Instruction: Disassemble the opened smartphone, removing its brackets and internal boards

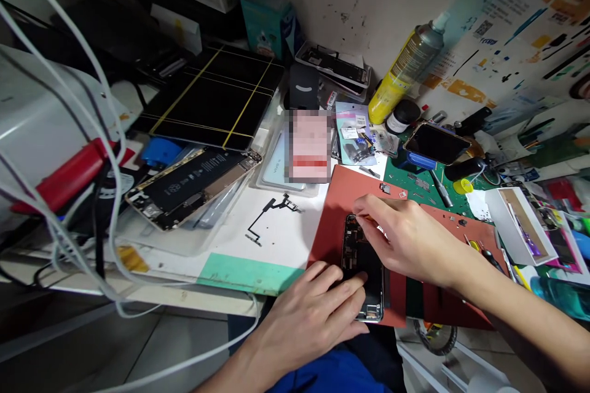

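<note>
An opened phone (354, 252) lies on a reddish-brown mat (329, 221), its inner parts and dark battery area facing up. My left hand (311, 310) grips the phone's lower half, fingers across it and thumb by the bottom edge. Over the top end, my right hand (399, 233) is closed in a pinch close to the upper edge. Whatever sits between those fingertips, if anything, is too small or hidden to name. To the left, a thin black flex cable (267, 215) rests on the white tabletop (230, 236).
Another opened phone (193, 187) lies on plastic trays at left, below a black panel (212, 95) with yellow bands. White cables (110, 196) hang at the left. A yellow spray can (405, 70) stands behind. Small parts and tools crowd the green mat (401, 181).
</note>
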`<action>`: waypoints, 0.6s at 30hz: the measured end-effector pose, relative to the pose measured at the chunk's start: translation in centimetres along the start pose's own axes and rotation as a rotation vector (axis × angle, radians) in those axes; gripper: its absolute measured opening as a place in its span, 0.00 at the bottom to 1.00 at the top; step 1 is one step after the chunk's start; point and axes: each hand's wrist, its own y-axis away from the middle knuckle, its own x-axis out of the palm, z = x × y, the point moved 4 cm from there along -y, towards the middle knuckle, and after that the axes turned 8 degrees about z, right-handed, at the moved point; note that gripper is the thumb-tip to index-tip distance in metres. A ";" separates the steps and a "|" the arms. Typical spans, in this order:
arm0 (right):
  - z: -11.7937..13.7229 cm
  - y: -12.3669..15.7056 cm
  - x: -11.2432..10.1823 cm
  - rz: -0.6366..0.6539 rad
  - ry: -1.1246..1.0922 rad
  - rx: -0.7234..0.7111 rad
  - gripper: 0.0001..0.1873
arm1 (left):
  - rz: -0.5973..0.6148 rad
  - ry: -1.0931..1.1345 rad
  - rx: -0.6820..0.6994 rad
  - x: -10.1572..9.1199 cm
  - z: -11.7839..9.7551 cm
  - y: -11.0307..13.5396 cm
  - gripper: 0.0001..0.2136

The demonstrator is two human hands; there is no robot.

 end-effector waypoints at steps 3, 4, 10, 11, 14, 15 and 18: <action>-0.1 0.0 0.0 -0.001 0.000 0.005 0.07 | -0.007 0.001 0.000 0.0 0.0 0.0 0.17; -0.1 0.0 0.0 -0.009 0.004 0.013 0.07 | -0.011 0.005 0.000 0.0 0.0 0.0 0.17; 0.0 -0.3 0.2 -0.037 0.062 -0.008 0.07 | -0.016 0.003 0.005 0.0 0.0 -0.1 0.18; 0.1 -0.3 0.2 -0.040 0.080 -0.011 0.07 | -0.016 -0.002 0.004 0.0 0.0 -0.1 0.18; 0.2 -0.3 0.1 -0.032 0.107 -0.034 0.07 | -0.016 -0.017 0.003 -0.1 0.0 -0.2 0.18; 0.2 -0.2 0.1 -0.019 0.105 -0.052 0.08 | -0.015 -0.023 0.001 -0.1 0.0 -0.2 0.18; 0.2 -0.2 0.0 0.012 0.097 -0.099 0.08 | -0.019 -0.029 -0.001 0.0 0.1 -0.1 0.19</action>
